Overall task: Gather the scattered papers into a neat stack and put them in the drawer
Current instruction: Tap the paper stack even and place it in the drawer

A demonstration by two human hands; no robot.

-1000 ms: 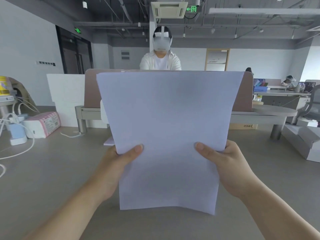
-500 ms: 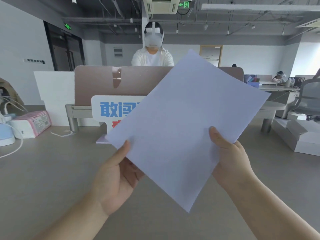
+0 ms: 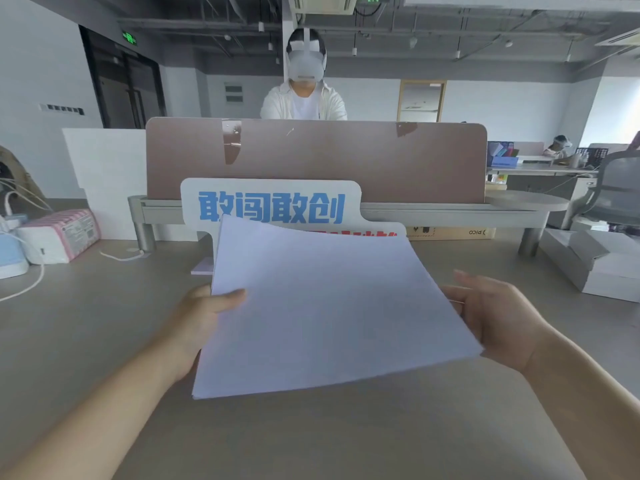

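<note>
At the far left of the desk (image 3: 86,341) sit a pink-striped tissue pack (image 3: 59,235) and some white cables (image 3: 24,289), well clear of the work. Next comes the left hand (image 3: 204,317), grasping the left edge of the paper stack (image 3: 322,313) with the thumb laid on top and the fingers hidden underneath. The stack is held low over the desk, nearly flat, its far edge bowed upward and overlapping the bottom of the white sign (image 3: 273,206) with blue lettering. At the right edge, the right hand (image 3: 491,317) is loose and open, palm turned against the side of the sheets, squaring rather than pinching them.

No drawer is in view (it is probably below the desk edge). The risk is that one thumb carries most of the load: if the open hand draws away during the move, the sheets could sag, fan out or slide off, and the squared edges would be lost
</note>
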